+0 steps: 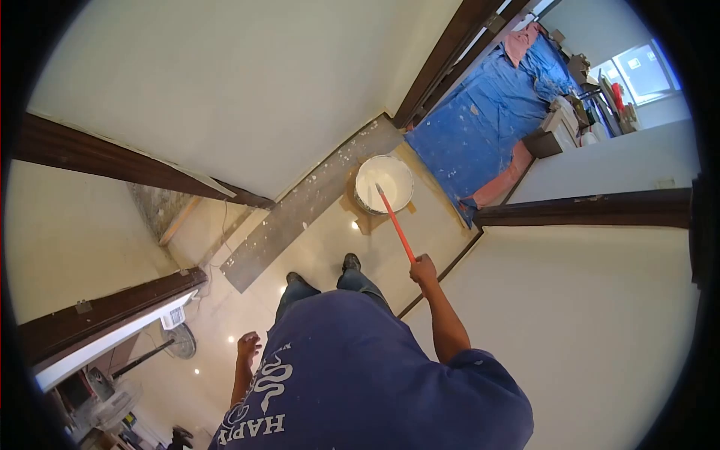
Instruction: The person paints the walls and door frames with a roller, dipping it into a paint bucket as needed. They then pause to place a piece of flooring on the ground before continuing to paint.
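Note:
My right hand is wrapped round the end of a long red-orange pole. The pole slants down and away into a round bucket on the floor ahead of my feet. White paint-like liquid fills the visible inside of the bucket. Where the pole meets the liquid, its tip is too small to make out as a brush or a roller. My left hand hangs beside my body, holding nothing, its fingers loosely bent and apart.
Brown cardboard lies under the bucket, beside a paint-spattered grey strip along the wall. A blue sheet covers the doorway floor. Dark door frames stand on both sides. A round stand base sits at lower left.

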`<state>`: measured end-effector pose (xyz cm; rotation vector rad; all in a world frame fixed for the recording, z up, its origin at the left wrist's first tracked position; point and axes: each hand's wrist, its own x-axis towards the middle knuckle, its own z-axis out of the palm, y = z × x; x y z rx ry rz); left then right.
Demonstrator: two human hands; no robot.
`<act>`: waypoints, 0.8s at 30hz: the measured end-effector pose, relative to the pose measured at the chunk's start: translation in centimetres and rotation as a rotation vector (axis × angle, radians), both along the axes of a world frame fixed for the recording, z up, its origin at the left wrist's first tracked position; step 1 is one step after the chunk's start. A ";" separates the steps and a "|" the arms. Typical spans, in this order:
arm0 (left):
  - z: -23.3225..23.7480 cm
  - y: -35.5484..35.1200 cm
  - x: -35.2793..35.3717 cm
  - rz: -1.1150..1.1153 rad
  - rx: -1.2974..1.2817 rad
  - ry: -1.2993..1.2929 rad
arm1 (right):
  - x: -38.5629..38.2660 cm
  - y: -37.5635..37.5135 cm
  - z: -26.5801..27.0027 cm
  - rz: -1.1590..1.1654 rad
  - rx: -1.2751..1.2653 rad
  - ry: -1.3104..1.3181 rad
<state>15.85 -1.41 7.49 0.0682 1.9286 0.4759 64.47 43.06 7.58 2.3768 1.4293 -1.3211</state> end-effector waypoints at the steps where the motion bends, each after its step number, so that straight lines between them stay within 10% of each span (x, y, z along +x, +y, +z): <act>1: 0.0 0.7 0.7 0.018 -0.003 -0.014 | 0.2 1.2 -1.7 0.042 -0.010 -0.010; 12: 0.6 12.6 2.8 0.085 0.239 0.075 | 3.4 4.4 -3.9 -0.016 -0.037 0.084; 24: -1.4 6.9 4.0 0.099 0.083 -0.007 | 4.5 3.7 -4.3 0.080 0.015 0.062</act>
